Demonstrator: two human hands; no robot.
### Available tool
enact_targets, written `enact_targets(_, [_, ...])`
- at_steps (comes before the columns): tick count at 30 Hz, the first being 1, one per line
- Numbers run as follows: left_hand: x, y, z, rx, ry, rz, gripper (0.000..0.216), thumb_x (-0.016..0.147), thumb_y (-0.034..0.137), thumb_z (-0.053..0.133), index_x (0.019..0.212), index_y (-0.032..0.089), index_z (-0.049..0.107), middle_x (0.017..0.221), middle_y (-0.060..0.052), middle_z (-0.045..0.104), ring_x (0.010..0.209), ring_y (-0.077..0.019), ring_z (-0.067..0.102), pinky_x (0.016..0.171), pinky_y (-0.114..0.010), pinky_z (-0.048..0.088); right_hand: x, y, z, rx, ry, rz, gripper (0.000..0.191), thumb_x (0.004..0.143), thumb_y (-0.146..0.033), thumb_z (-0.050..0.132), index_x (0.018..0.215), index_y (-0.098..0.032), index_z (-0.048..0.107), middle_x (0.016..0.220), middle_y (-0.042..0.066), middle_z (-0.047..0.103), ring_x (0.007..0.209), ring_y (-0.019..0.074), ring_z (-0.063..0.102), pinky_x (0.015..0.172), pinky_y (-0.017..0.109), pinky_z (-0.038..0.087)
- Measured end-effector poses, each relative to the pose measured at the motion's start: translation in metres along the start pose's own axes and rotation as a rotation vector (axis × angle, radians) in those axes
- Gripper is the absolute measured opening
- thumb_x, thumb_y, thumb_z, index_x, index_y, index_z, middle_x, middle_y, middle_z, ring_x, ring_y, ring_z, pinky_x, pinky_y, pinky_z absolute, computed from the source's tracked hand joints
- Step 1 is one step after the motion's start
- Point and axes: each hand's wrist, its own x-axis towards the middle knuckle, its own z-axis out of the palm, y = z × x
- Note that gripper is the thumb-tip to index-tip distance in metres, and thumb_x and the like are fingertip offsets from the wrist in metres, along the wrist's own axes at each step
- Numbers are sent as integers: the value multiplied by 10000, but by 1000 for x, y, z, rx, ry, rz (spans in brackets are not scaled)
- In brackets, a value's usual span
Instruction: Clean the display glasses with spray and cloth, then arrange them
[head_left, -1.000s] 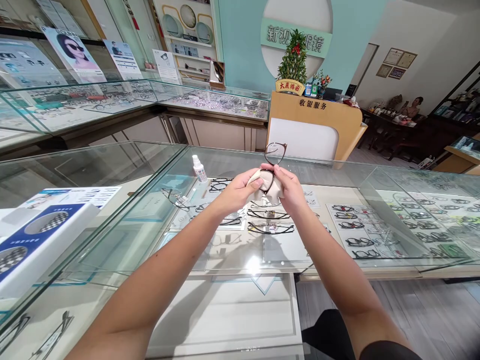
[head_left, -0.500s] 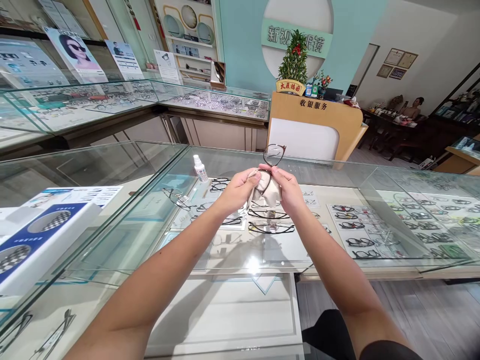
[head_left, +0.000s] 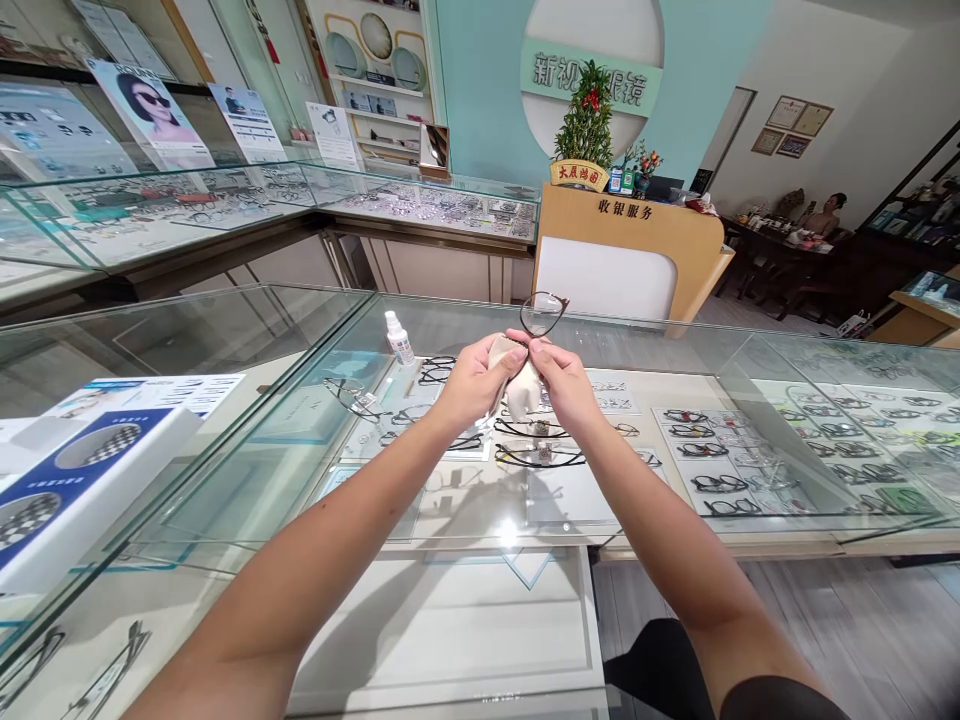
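Above the glass counter, a pair of dark-rimmed eyeglasses [head_left: 544, 314] is held up with one lens showing over the fingers. A cream cleaning cloth [head_left: 524, 396] wraps the other lens and hangs below it. My left hand [head_left: 477, 382] is closed, its thumb pressing the cloth against that lens. Close beside it, my right hand [head_left: 564, 385] pinches the frame near the bridge and touches the cloth's edge. The fingers partly hide the lower half of the eyeglasses. A white spray bottle [head_left: 400, 340] stands on the counter to the left of both hands.
Beneath the glass top lie rows of eyeglass frames [head_left: 540, 456]. A white drawer [head_left: 450, 630] is pulled out below the counter. A blue and white box [head_left: 97, 470] sits at left. Beyond stand a wooden cashier desk [head_left: 697, 250] and, far right, a seated person [head_left: 825, 218].
Both hands have shifted slightly left with the eyeglasses, which have turned and tilted. The cloth is bunched further left, more under my left thumb.
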Motion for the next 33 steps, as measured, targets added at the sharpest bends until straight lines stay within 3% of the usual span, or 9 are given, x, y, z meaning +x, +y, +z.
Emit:
enact_targets(2, [0,0,2,24,51,14,599,867,757,813,972,175,718,683,7,598,578,-125,507,523,-254,390,0,-4,1,-61,-2,-46,505,916,-749,764,834,-261,861,1227,76,799,1138,265,629,1120,420,486])
enact_targets(5, [2,-4,2,-14,65,-18,639,869,791,787,1034,174,759,752,-11,669,617,-136,568,553,-256,445,1,-7,0,-119,26,-87,512,905,-762,764,810,-267,856,1151,80,816,1124,274,614,1133,445,473])
enact_targets(10, [10,-12,-5,-196,95,-127,698,790,804,852,1042,160,763,898,-65,781,834,-204,740,756,-293,585,4,-10,-10,-35,186,-68,480,895,-707,787,1022,-256,891,1167,71,789,1125,262,660,1092,422,505])
enact_targets(13, [15,-13,-11,-299,188,-138,646,786,724,907,1044,153,752,1011,-100,816,994,-250,779,883,-333,621,5,-13,-16,-5,260,-77,443,911,-668,780,1040,-257,885,1212,72,793,1109,256,684,983,389,535])
enact_targets(16, [19,-13,-15,-362,267,-191,525,881,615,881,1090,153,745,1052,-112,824,1033,-256,793,918,-351,640,5,-17,-17,-59,286,-82,440,921,-660,766,1036,-252,880,1154,67,811,1034,249,685,907,382,535])
enact_targets(23, [21,-15,-16,-424,366,-237,457,979,514,819,1209,130,726,1114,-149,827,1076,-266,808,988,-385,653,2,-22,-15,-135,314,-149,411,966,-628,742,1040,-246,874,1158,66,820,1126,276,710,1031,404,533])
enact_targets(29, [17,-6,-9,-446,193,-160,461,1006,518,784,1211,106,762,1248,-185,802,1221,-292,756,1076,-406,612,0,-6,-16,-562,418,-365,383,1070,-571,644,1004,-254,848,1073,77,790,1058,255,679,999,409,517])
enact_targets(33, [11,-7,-1,-342,-10,-111,580,983,653,759,1226,127,784,1184,-155,805,1092,-284,760,981,-398,615,-2,6,-10,-812,389,-523,379,1117,-501,597,1007,-223,829,1045,91,752,1003,239,683,998,421,518])
